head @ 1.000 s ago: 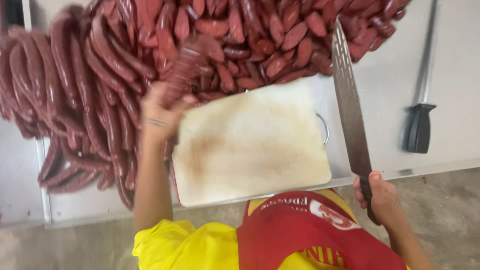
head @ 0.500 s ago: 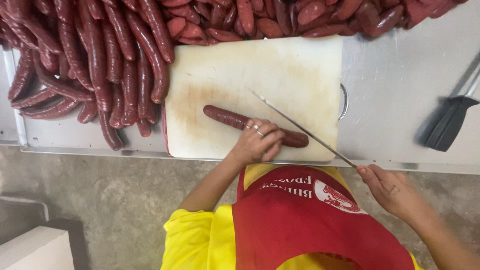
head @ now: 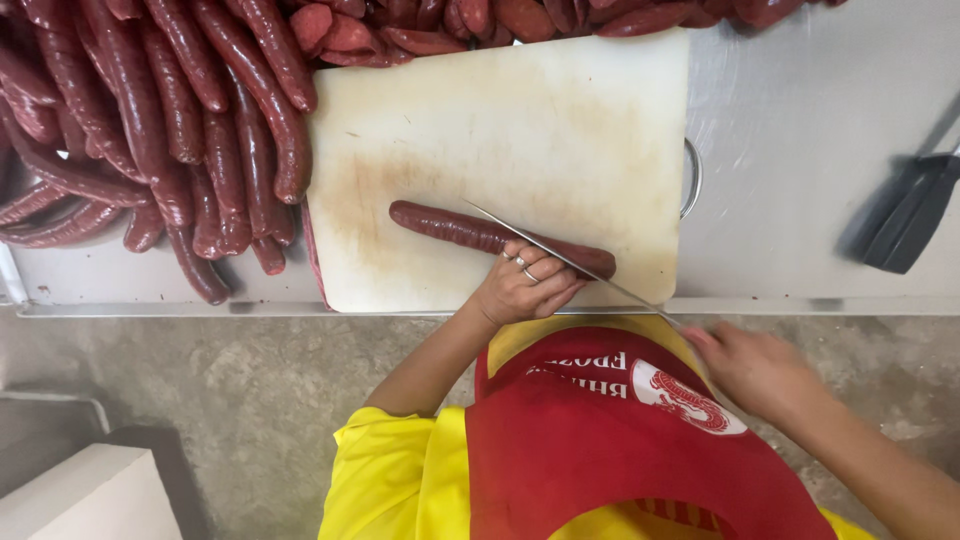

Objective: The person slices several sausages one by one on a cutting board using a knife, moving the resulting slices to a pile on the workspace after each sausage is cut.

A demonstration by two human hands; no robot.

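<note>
The left hand (head: pixel 522 285) still pins the sausage (head: pixel 495 237) at the cutting board's (head: pixel 500 130) six o'clock; the right hand (head: pixel 750 365) has laid its long knife (head: pixel 560 258) across it since half a second ago, so slicing begins.

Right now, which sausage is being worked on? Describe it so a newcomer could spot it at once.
Find the pale cutting board on the steel table. One dark red sausage lies alone on it, pinned by the left hand under the long knife; the others sit piled off the board.
</note>
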